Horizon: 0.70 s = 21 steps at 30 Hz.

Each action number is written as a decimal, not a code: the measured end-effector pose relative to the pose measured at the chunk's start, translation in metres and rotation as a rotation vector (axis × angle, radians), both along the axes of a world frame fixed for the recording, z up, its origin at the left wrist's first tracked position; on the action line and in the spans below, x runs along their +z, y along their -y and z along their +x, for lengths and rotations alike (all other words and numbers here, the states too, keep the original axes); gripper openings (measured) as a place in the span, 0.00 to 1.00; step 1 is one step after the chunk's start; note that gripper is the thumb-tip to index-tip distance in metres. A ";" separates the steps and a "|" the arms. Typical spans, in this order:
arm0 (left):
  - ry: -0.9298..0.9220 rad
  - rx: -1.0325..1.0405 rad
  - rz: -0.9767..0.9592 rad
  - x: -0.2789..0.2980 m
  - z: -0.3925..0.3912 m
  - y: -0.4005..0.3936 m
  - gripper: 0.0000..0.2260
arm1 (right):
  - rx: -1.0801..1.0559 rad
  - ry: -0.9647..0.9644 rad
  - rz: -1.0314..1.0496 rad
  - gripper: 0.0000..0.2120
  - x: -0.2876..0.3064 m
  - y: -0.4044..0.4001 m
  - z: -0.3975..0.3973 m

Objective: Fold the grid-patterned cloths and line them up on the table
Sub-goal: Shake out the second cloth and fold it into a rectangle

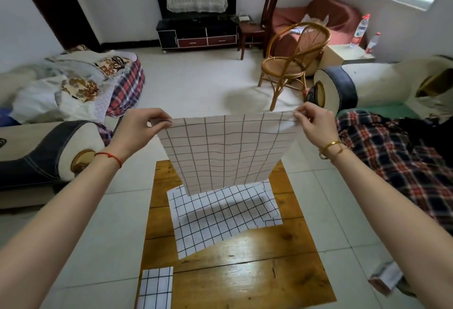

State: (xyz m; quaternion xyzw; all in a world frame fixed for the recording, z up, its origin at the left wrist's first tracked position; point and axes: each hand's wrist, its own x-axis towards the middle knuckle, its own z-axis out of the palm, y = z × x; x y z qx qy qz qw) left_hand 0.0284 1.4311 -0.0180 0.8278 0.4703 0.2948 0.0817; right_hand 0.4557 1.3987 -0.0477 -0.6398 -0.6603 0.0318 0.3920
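Both hands are raised above a wooden table [245, 272]. At ten o'clock from the picture's centre, the left hand [142, 126] pinches the top left corner of a beige grid-patterned cloth [228, 151] between thumb and fingertips. At two o'clock, the right hand [316, 122] pinches the top right corner the same way. That cloth hangs in the air between them, its top edge stretched level from nine o'clock to three o'clock, its long axis running down toward six o'clock, its lower edge clear of the table.

Directly beneath it, a white cloth with black grid lines [225, 215] lies spread and slightly rumpled on the table, partly hidden by the hanging cloth. At seven o'clock, near the table's front left corner, sits a folded white grid cloth [155, 288], long axis pointing to twelve o'clock.

Around the table: a rattan chair [294, 63] at one o'clock, a sofa with a plaid blanket [397, 151] at three o'clock, another sofa [44, 151] at nine o'clock.
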 end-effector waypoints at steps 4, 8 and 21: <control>0.040 -0.015 -0.039 0.006 -0.006 0.011 0.06 | 0.053 0.019 -0.035 0.05 0.004 0.002 0.005; 0.042 -0.033 -0.057 0.007 -0.012 0.022 0.05 | 0.113 0.057 -0.042 0.05 0.007 0.006 0.005; 0.170 -0.055 -0.417 0.013 -0.044 0.047 0.09 | 0.335 0.045 -0.209 0.04 0.017 0.025 0.003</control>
